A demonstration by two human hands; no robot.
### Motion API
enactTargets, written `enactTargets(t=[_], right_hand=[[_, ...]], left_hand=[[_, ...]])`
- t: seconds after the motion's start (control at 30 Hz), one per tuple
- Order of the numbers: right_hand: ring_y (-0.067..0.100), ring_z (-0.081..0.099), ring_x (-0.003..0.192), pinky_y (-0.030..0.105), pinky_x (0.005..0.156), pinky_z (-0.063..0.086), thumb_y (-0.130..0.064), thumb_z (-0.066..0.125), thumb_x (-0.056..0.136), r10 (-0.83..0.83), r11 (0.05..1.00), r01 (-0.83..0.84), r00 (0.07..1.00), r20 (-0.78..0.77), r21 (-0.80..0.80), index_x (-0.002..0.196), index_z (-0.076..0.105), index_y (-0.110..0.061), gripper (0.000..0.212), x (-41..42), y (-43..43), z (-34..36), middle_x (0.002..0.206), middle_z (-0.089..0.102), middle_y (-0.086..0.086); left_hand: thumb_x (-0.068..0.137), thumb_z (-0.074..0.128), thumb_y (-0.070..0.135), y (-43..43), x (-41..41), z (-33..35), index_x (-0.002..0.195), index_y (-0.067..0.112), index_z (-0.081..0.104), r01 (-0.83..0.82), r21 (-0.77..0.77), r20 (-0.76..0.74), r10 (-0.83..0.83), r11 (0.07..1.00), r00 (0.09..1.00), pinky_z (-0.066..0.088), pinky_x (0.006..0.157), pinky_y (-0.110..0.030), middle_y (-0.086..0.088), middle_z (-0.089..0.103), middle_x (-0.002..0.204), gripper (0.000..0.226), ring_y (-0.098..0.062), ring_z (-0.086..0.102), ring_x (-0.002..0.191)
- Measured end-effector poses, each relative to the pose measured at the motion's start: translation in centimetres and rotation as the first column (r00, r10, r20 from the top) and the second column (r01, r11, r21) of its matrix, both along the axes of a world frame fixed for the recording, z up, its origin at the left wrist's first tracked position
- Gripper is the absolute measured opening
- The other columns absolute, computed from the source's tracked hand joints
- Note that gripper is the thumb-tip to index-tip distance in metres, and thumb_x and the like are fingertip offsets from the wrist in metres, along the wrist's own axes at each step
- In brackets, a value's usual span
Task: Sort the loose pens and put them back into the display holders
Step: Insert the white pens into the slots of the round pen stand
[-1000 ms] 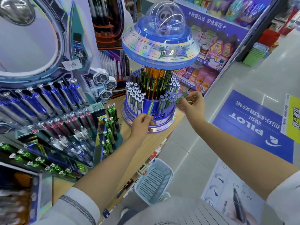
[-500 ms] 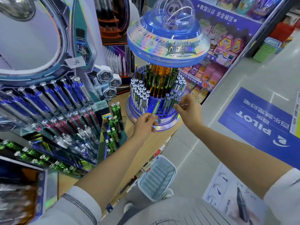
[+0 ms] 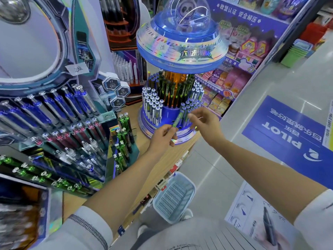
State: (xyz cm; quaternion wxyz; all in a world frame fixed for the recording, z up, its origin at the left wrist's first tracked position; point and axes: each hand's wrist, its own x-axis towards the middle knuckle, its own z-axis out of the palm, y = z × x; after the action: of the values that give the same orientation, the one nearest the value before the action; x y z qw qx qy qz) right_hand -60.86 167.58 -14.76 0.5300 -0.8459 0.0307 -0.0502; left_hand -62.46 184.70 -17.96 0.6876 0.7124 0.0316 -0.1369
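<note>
A round blue pen holder (image 3: 144, 126) with a UFO-shaped top (image 3: 182, 49) stands on the wooden shelf top (image 3: 169, 156). White, green-black and blue-grey pens stand in its holes. My left hand (image 3: 161, 137) pinches a green pen (image 3: 178, 119), tilted, its tip down at the holder's front holes. My right hand (image 3: 207, 123) is just to the right, thumb and forefinger pinched at the cap of a blue-grey pen (image 3: 188, 112) in the holder. Whether it grips that pen is unclear.
A slanted display (image 3: 59, 123) of blue, red, white and green pens fills the left. Green pens (image 3: 124, 139) stand at its right end. A pale blue basket (image 3: 173, 197) sits on the floor below the shelf. A blue PILOT floor sticker (image 3: 288, 134) lies at the right.
My left hand has lifted the green pen toward the holder's front holes. My right hand has come down and left, close to the left hand.
</note>
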Motion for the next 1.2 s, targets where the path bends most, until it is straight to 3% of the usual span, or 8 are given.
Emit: enactTargets(t=[0.13,0.27,0.4,0.5,0.6,0.8,0.97,1.2], right_hand=[[0.016,0.067,0.066,0.032,0.064,0.055,-0.021,0.068,0.089,0.137,0.987,-0.130,0.987,-0.079,0.090,0.097,0.059,0.000,0.024,-0.2,0.3,0.0,0.078,0.069,0.011],[0.011,0.067,0.064,0.021,0.059,0.051,-0.016,0.068,0.089,0.015,0.986,-0.013,1.000,-0.009,0.166,0.088,0.058,-0.011,0.011,0.2,-0.4,0.9,0.075,0.069,0.006],[0.013,0.068,0.067,0.028,0.061,0.054,-0.014,0.068,0.089,-0.106,0.989,0.095,0.990,0.092,0.112,0.095,0.063,-0.015,0.008,1.4,-1.0,1.3,0.080,0.068,0.003],[0.022,0.068,0.069,0.036,0.066,0.056,-0.019,0.070,0.087,-0.072,0.996,0.078,0.991,0.117,-0.046,0.101,0.064,-0.014,0.016,1.9,-0.1,1.0,0.086,0.069,0.000],[0.020,0.064,0.070,0.034,0.070,0.051,-0.019,0.072,0.085,-0.053,0.979,0.084,0.984,0.168,-0.183,0.099,0.067,-0.014,0.015,2.2,1.0,0.7,0.086,0.066,-0.003],[0.019,0.060,0.077,0.033,0.072,0.050,-0.020,0.070,0.087,-0.009,0.903,0.077,0.987,0.161,-0.424,0.105,0.067,-0.012,0.020,3.1,2.1,1.0,0.096,0.065,0.005],[0.012,0.057,0.067,0.027,0.060,0.046,-0.022,0.073,0.085,-0.022,0.924,0.092,0.982,0.189,-0.371,0.100,0.061,-0.020,0.020,3.3,2.5,1.1,0.082,0.062,-0.003],[-0.001,0.051,0.064,0.015,0.059,0.041,-0.023,0.075,0.082,-0.021,0.930,0.116,0.964,0.267,-0.348,0.091,0.054,-0.029,0.024,3.4,2.8,0.7,0.076,0.057,-0.010]], left_hand=[[0.100,0.048,0.019,-1.1,0.1,0.3,0.109,0.001,0.061,0.120,0.035,0.049,-0.122,0.992,0.991,0.036,0.047,-0.011,-0.001,0.060,0.075,0.024,-0.011,0.052,0.054],[0.096,0.056,0.021,-1.0,1.0,-0.5,0.109,0.012,0.063,-0.017,0.242,0.196,-0.032,0.970,0.980,0.049,0.078,-0.033,-0.004,0.062,0.096,0.017,-0.017,0.057,0.087],[0.095,0.056,0.025,0.7,1.6,-1.9,0.129,0.021,0.054,-0.069,0.599,0.309,-0.151,0.798,0.939,0.035,0.105,-0.040,-0.002,0.051,0.135,0.034,-0.023,0.038,0.129],[0.096,0.053,0.030,1.2,1.4,-2.6,0.143,0.022,0.041,0.076,0.727,0.167,-0.283,0.683,0.944,0.020,0.116,-0.042,0.000,0.029,0.156,0.049,-0.024,0.017,0.146],[0.096,0.053,0.031,1.5,1.4,-3.1,0.148,0.023,0.032,0.136,0.759,0.115,-0.338,0.637,0.934,0.013,0.118,-0.043,0.001,0.016,0.160,0.057,-0.021,0.006,0.148],[0.095,0.055,0.027,1.8,1.8,-3.4,0.145,0.022,0.039,0.106,0.740,0.172,-0.338,0.665,0.925,0.021,0.116,-0.042,-0.001,0.027,0.155,0.053,-0.023,0.017,0.144],[0.093,0.056,0.023,2.0,1.9,-3.7,0.141,0.020,0.044,0.057,0.723,0.231,-0.319,0.688,0.919,0.024,0.114,-0.040,-0.003,0.034,0.151,0.049,-0.024,0.024,0.140],[0.091,0.057,0.020,2.1,2.1,-4.1,0.138,0.020,0.049,0.033,0.697,0.280,-0.313,0.717,0.907,0.026,0.113,-0.038,-0.002,0.039,0.147,0.047,-0.024,0.028,0.136]])
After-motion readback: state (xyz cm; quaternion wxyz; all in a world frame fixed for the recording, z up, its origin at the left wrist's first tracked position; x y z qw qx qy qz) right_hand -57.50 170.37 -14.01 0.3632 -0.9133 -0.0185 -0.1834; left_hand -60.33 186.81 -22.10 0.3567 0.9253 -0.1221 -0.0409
